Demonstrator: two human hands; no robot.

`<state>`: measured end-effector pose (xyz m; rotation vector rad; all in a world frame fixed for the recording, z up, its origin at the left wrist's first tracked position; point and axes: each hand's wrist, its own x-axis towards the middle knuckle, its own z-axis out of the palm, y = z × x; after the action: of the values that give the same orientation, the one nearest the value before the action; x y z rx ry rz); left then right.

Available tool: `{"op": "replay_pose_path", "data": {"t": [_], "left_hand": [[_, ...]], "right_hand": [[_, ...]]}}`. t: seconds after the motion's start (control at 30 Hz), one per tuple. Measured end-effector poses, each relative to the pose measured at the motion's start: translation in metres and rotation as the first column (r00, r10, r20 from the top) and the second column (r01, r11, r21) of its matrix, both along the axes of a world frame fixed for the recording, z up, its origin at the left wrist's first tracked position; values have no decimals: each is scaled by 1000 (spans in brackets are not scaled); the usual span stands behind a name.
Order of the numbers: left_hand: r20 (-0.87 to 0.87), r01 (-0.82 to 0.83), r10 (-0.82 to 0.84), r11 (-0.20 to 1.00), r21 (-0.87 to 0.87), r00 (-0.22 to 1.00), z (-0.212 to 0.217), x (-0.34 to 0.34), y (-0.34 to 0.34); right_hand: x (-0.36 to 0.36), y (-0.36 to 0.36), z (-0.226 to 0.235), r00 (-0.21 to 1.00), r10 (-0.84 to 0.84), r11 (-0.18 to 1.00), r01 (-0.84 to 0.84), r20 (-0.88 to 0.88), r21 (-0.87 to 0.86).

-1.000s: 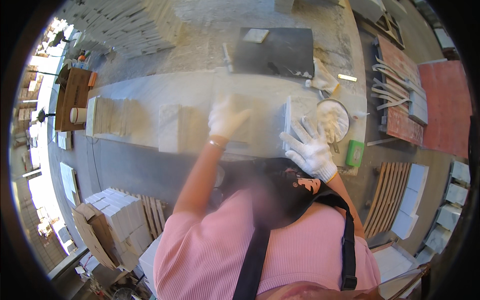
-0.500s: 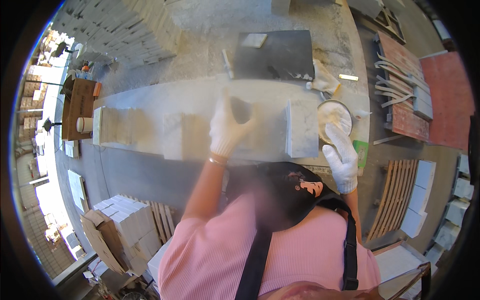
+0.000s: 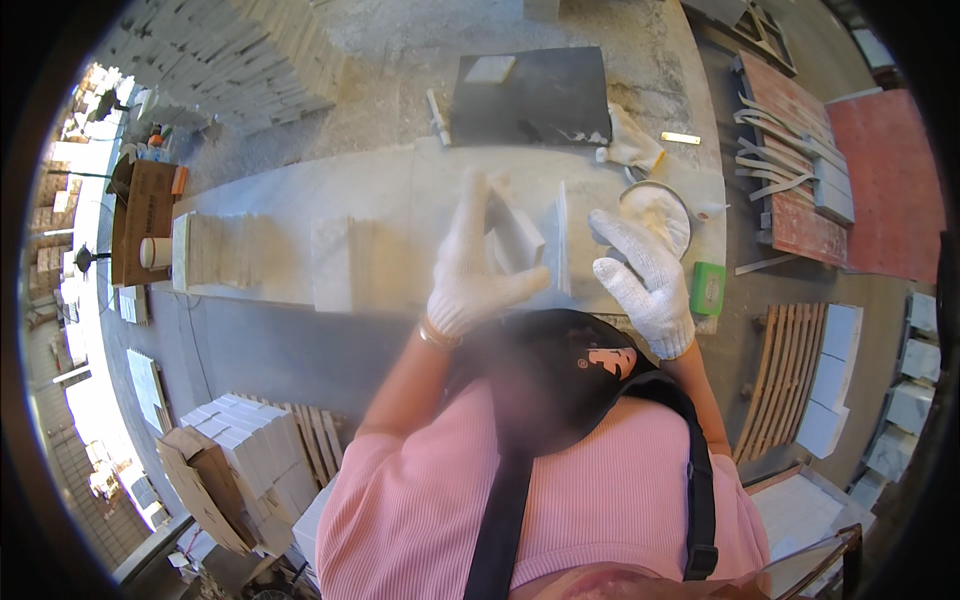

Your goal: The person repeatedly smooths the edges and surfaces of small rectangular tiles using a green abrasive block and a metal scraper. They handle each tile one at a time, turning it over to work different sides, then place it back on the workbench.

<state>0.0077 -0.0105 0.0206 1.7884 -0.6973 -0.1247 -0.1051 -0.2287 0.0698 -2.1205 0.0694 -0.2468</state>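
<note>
My left hand (image 3: 470, 265), in a white knit glove, is above the pale work table (image 3: 390, 175). Its fingers and thumb span a white tile (image 3: 518, 243), which sits at a tilt in its grip; haze blurs the edges. To its right, my gloved right hand (image 3: 652, 285) has thumb and fingers apart. It is beside a round bowl of white powder or paste (image 3: 655, 212), partly covered by the fingers. A small grey patch shows by the right fingertips, too unclear to name. Between the hands stands a stack of white tiles (image 3: 575, 235).
More tile stacks (image 3: 335, 262) stand along the table to the left. Behind lie a black mat (image 3: 530, 105) with a tile on it, and a loose glove (image 3: 633, 140). A green box (image 3: 708, 288) sits at the right edge. Wooden slats (image 3: 788, 375) lie beyond.
My right hand has moved up and left from the bowl's lower rim toward the tile stack. My left hand has shifted slightly right, and a tilted tile now shows in it.
</note>
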Motion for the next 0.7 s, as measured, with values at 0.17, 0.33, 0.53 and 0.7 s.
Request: {"op": "replay_pose_path", "data": {"t": [0.17, 0.33, 0.53, 0.7], "left_hand": [[-15, -15, 15, 999, 37, 1000, 4, -2, 1], [-42, -25, 33, 984, 176, 999, 22, -4, -5], [17, 41, -51, 930, 365, 999, 46, -5, -29], [-292, 87, -26, 977, 195, 956, 54, 1, -29]], "right_hand": [[0, 5, -7, 999, 12, 997, -10, -35, 76], [2, 16, 1, 981, 27, 943, 39, -193, 330], [18, 26, 6, 914, 53, 774, 217, -403, 594], [21, 21, 3, 936, -1, 711, 248, -352, 658]]}}
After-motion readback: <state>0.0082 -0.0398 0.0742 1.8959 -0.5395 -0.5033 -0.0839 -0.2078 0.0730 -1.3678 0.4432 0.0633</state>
